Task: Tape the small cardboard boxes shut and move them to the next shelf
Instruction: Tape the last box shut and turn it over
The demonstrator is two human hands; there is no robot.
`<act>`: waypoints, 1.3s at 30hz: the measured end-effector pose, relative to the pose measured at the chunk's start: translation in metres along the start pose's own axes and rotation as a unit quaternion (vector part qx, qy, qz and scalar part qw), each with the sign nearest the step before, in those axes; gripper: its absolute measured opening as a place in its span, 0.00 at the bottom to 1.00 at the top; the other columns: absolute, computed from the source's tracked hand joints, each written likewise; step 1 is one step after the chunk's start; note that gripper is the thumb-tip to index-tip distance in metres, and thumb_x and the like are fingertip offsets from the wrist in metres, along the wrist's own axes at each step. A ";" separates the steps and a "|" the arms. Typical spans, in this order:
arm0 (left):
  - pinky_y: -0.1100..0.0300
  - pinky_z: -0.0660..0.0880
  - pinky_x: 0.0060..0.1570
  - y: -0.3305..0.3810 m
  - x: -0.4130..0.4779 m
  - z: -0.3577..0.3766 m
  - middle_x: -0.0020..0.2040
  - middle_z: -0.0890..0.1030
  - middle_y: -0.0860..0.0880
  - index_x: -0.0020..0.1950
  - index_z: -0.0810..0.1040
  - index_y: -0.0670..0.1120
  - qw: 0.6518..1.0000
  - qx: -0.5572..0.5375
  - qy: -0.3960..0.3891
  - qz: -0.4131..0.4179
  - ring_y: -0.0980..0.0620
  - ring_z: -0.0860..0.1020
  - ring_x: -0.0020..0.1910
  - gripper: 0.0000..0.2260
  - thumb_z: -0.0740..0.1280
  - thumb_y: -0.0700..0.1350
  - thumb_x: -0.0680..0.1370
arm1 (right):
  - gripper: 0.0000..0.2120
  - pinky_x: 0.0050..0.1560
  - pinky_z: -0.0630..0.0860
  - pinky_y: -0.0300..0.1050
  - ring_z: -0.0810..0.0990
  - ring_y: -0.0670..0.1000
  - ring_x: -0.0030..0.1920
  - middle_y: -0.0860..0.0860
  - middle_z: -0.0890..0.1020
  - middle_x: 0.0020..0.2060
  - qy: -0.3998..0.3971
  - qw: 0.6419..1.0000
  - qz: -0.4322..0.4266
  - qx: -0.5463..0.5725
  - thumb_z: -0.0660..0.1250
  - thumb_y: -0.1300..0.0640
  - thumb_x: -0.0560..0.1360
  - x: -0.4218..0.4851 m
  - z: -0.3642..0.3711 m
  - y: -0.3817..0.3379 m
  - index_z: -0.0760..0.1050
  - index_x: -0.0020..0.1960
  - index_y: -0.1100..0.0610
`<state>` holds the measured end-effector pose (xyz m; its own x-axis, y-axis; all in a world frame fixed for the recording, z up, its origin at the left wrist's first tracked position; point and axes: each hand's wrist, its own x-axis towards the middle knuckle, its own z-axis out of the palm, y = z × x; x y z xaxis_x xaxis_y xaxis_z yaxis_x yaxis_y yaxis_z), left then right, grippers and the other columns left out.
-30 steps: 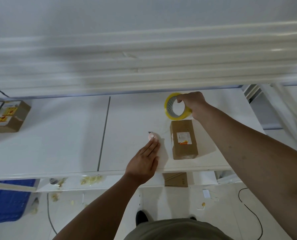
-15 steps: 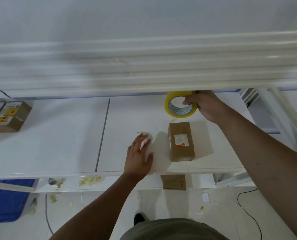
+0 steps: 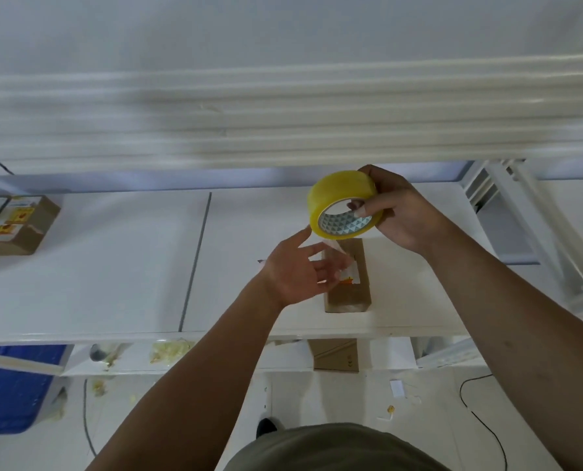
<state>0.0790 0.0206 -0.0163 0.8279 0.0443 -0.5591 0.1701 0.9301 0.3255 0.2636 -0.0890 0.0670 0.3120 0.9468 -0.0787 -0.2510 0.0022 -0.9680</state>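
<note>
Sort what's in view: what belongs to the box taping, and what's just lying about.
Job: tape roll, gripped by the right hand; left hand at its loose end; small cardboard box on the shelf; labelled boxes at far left.
Lying about: blue bin; black cable; flat cardboard under the shelf; yellowish scraps.

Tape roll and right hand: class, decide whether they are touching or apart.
Touching. The head view shows the right hand gripping the tape roll, thumb inside its core and fingers wrapped over the yellow outer face.
</note>
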 end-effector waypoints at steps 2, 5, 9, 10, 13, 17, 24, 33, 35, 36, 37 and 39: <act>0.49 0.73 0.63 -0.007 0.002 -0.004 0.73 0.78 0.37 0.78 0.70 0.43 0.999 -0.020 -0.047 0.000 0.39 0.78 0.72 0.28 0.66 0.58 0.84 | 0.17 0.58 0.74 0.46 0.78 0.53 0.47 0.54 0.78 0.42 -0.009 1.000 -0.007 0.025 0.64 0.77 0.66 -0.007 -0.006 -0.001 0.74 0.46 0.59; 0.54 0.78 0.58 -0.017 0.009 -0.005 0.61 0.83 0.42 0.65 0.80 0.40 0.998 -0.042 -0.039 0.041 0.46 0.83 0.59 0.16 0.69 0.51 0.84 | 0.17 0.57 0.73 0.46 0.76 0.54 0.46 0.54 0.77 0.42 -0.016 0.999 -0.018 0.039 0.62 0.78 0.67 -0.017 -0.015 0.000 0.74 0.46 0.59; 0.59 0.79 0.51 -0.019 0.010 -0.007 0.47 0.84 0.48 0.59 0.85 0.43 0.996 -0.018 0.021 0.083 0.52 0.82 0.45 0.11 0.75 0.48 0.80 | 0.17 0.53 0.75 0.44 0.78 0.54 0.48 0.55 0.78 0.44 -0.014 0.999 -0.031 0.009 0.62 0.76 0.66 -0.031 -0.030 -0.004 0.73 0.49 0.60; 0.59 0.79 0.50 -0.019 0.009 -0.009 0.45 0.84 0.48 0.61 0.85 0.44 0.995 -0.006 0.040 0.091 0.53 0.82 0.44 0.14 0.76 0.49 0.78 | 0.17 0.53 0.75 0.43 0.78 0.53 0.48 0.54 0.78 0.44 -0.010 0.999 -0.031 0.003 0.62 0.77 0.67 -0.034 -0.034 -0.005 0.73 0.49 0.60; 0.60 0.79 0.49 -0.017 0.007 -0.016 0.44 0.83 0.49 0.62 0.85 0.43 0.991 0.022 0.075 0.105 0.53 0.84 0.43 0.15 0.76 0.48 0.78 | 0.17 0.53 0.74 0.44 0.78 0.54 0.50 0.56 0.76 0.46 -0.001 0.999 -0.030 -0.016 0.61 0.77 0.68 -0.043 -0.048 -0.003 0.72 0.51 0.60; 0.59 0.79 0.45 -0.013 0.005 -0.016 0.49 0.88 0.48 0.56 0.87 0.44 0.967 0.129 0.157 0.153 0.51 0.88 0.50 0.08 0.77 0.45 0.78 | 0.17 0.51 0.72 0.47 0.77 0.55 0.54 0.55 0.76 0.48 -0.002 0.998 -0.010 -0.070 0.69 0.69 0.70 -0.053 -0.066 0.004 0.72 0.56 0.58; 0.61 0.82 0.41 -0.012 0.018 -0.008 0.40 0.89 0.52 0.44 0.89 0.48 0.830 0.340 0.343 0.279 0.54 0.88 0.41 0.03 0.81 0.45 0.74 | 0.24 0.44 0.65 0.49 0.71 0.51 0.40 0.52 0.68 0.35 0.150 0.981 -0.002 -0.124 0.77 0.36 0.71 -0.063 -0.069 0.038 0.71 0.36 0.53; 0.59 0.85 0.44 -0.009 0.026 -0.023 0.38 0.89 0.49 0.43 0.89 0.44 0.800 0.358 0.418 0.239 0.52 0.88 0.39 0.06 0.83 0.45 0.73 | 0.25 0.36 0.71 0.43 0.79 0.50 0.39 0.49 0.78 0.33 0.262 0.880 0.083 -0.388 0.76 0.33 0.70 -0.059 -0.095 0.081 0.76 0.35 0.54; 0.59 0.85 0.44 -0.012 0.028 -0.025 0.38 0.89 0.49 0.42 0.89 0.45 0.794 0.362 0.423 0.244 0.52 0.89 0.40 0.05 0.82 0.45 0.73 | 0.26 0.36 0.72 0.42 0.80 0.49 0.39 0.49 0.79 0.34 0.260 0.876 0.089 -0.395 0.75 0.31 0.69 -0.056 -0.096 0.084 0.76 0.37 0.54; 0.59 0.85 0.44 -0.013 0.029 -0.026 0.38 0.89 0.49 0.42 0.89 0.45 0.790 0.367 0.425 0.247 0.52 0.88 0.40 0.05 0.82 0.45 0.73 | 0.26 0.36 0.72 0.42 0.80 0.48 0.40 0.49 0.79 0.34 0.259 0.876 0.092 -0.396 0.75 0.31 0.69 -0.056 -0.097 0.085 0.77 0.37 0.54; 0.60 0.85 0.44 -0.013 0.030 -0.026 0.37 0.88 0.50 0.42 0.89 0.46 0.785 0.373 0.427 0.249 0.52 0.88 0.40 0.05 0.82 0.45 0.73 | 0.25 0.35 0.72 0.42 0.80 0.48 0.40 0.48 0.79 0.34 0.258 0.875 0.093 -0.398 0.75 0.31 0.70 -0.055 -0.098 0.086 0.77 0.37 0.54; 0.59 0.85 0.44 -0.013 0.034 -0.027 0.36 0.88 0.51 0.40 0.88 0.47 0.776 0.385 0.433 0.248 0.52 0.88 0.40 0.06 0.82 0.46 0.73 | 0.24 0.36 0.72 0.42 0.80 0.49 0.40 0.49 0.79 0.34 0.256 0.871 0.094 -0.410 0.75 0.33 0.71 -0.055 -0.099 0.089 0.76 0.37 0.54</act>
<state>0.0900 0.0197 -0.0601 0.2817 0.8655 -0.4141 0.4908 0.2409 0.8373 0.3145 -0.1724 -0.0384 0.7558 0.6379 -0.1478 0.3305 -0.5665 -0.7549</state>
